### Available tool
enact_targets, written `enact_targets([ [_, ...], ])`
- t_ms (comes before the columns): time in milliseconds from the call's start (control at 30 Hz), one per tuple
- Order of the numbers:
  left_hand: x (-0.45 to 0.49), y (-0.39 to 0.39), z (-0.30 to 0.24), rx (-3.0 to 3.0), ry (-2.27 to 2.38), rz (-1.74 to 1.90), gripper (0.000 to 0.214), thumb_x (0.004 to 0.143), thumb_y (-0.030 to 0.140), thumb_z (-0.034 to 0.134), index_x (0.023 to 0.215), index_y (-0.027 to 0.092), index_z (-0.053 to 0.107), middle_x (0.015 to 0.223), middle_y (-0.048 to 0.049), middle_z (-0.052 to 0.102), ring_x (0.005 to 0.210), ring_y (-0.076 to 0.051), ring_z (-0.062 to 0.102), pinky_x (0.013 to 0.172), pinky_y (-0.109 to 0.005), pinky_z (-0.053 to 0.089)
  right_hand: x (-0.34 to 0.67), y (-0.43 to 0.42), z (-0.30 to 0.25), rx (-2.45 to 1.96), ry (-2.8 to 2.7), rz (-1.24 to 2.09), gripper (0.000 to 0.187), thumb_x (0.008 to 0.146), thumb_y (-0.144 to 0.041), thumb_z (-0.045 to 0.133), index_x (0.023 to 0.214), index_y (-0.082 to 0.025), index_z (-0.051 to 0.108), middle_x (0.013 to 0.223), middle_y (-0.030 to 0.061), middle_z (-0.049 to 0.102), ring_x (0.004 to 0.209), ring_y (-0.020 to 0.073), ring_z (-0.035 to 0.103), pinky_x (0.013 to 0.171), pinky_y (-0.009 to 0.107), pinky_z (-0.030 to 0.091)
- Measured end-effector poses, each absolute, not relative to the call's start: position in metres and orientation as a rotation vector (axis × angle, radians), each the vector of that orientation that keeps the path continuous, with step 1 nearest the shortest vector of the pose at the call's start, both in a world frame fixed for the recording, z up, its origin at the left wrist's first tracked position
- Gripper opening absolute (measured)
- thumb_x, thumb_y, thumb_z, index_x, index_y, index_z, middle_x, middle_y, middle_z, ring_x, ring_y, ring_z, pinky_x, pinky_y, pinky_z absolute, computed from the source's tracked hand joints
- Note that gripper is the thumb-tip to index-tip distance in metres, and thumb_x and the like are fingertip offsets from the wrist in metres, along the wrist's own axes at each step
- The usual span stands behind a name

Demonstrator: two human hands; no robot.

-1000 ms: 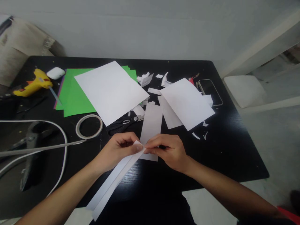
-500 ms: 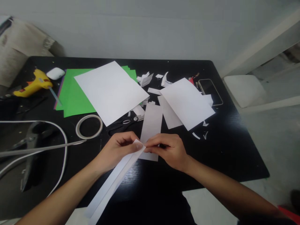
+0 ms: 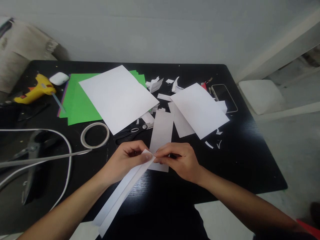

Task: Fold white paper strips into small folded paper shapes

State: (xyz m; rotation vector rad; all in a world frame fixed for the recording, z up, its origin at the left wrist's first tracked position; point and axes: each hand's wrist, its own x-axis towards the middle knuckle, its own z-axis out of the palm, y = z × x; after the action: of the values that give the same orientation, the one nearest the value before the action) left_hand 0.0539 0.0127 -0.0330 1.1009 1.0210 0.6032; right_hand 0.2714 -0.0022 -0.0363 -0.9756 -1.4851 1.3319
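A long folded strip of white paper [image 3: 125, 193] slants from the middle of the table down over its front edge. My left hand [image 3: 131, 156] is closed on its upper end, thumb on top. At the same end my right hand [image 3: 178, 158] pinches the paper's corner between thumb and fingers; the fingertips of both hands nearly meet. Beneath the hands lies a flat white paper strip [image 3: 162, 128]. Black-handled scissors [image 3: 133, 130] rest just beyond my left hand, partly covered by a large white sheet [image 3: 118, 98].
Green sheets [image 3: 82, 103] lie under the large white sheet. At left are a yellow glue gun [image 3: 41, 88], a white case [image 3: 59, 78], a tape roll [image 3: 83, 141], pliers [image 3: 33, 153] and a white cable [image 3: 70, 156]. Another white sheet [image 3: 200, 110], paper scraps [image 3: 155, 85] and a phone [image 3: 225, 98] are at right.
The lower end of the folded strip has shifted slightly up and to the right. Both hands keep their hold in nearly the same place.
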Motion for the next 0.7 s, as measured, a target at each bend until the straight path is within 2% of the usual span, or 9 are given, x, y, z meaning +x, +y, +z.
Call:
enact_targets([
  [167, 0.0525, 0.0129, -0.033, 1.093, 1.046, 0.591, 0.026, 0.086, 0.04, 0.076, 0.076, 0.016, 0.071, 0.065, 0.0006, 0.061, 0.056, -0.01, 0.048, 0.052, -0.022, 0.036, 0.2707, -0.001, -0.0325, -1.041, -1.304, 1.565, 0.007, 0.081, -0.023, 0.086, 0.086, -0.02, 0.082, 0.075, 0.002, 0.078, 0.066, 0.0145, 0.074, 0.063, 0.025, 0.063],
  [367, 0.0532, 0.0131, -0.0343, 1.098, 1.057, 0.602, 0.027, 0.086, 0.039, 0.077, 0.075, 0.016, 0.07, 0.064, 0.0013, 0.06, 0.056, -0.01, 0.048, 0.052, -0.022, 0.037, 0.2726, -0.0005, -0.0341, -1.037, -1.204, 1.835, 0.018, 0.088, -0.033, 0.078, 0.091, -0.015, 0.076, 0.075, 0.0037, 0.075, 0.068, 0.0153, 0.074, 0.064, 0.027, 0.064],
  [500, 0.0546, 0.0125, -0.0358, 1.094, 1.039, 0.566, 0.028, 0.087, 0.041, 0.076, 0.076, 0.016, 0.07, 0.064, 0.0017, 0.06, 0.055, -0.01, 0.047, 0.05, -0.021, 0.034, 0.2715, -0.0017, -0.0335, -1.066, -1.256, 1.833, 0.02, 0.088, -0.034, 0.078, 0.083, -0.016, 0.072, 0.07, 0.0023, 0.072, 0.064, 0.0142, 0.071, 0.063, 0.027, 0.061],
  [700, 0.0564, 0.0118, -0.034, 1.102, 1.046, 0.544, 0.029, 0.087, 0.041, 0.076, 0.074, 0.016, 0.069, 0.062, 0.0028, 0.056, 0.055, -0.009, 0.043, 0.051, -0.021, 0.032, 0.2698, -0.0015, -0.0323, -1.103, -1.32, 1.791, 0.015, 0.09, -0.025, 0.069, 0.079, -0.016, 0.07, 0.066, 0.0009, 0.069, 0.061, 0.0129, 0.067, 0.06, 0.025, 0.056],
])
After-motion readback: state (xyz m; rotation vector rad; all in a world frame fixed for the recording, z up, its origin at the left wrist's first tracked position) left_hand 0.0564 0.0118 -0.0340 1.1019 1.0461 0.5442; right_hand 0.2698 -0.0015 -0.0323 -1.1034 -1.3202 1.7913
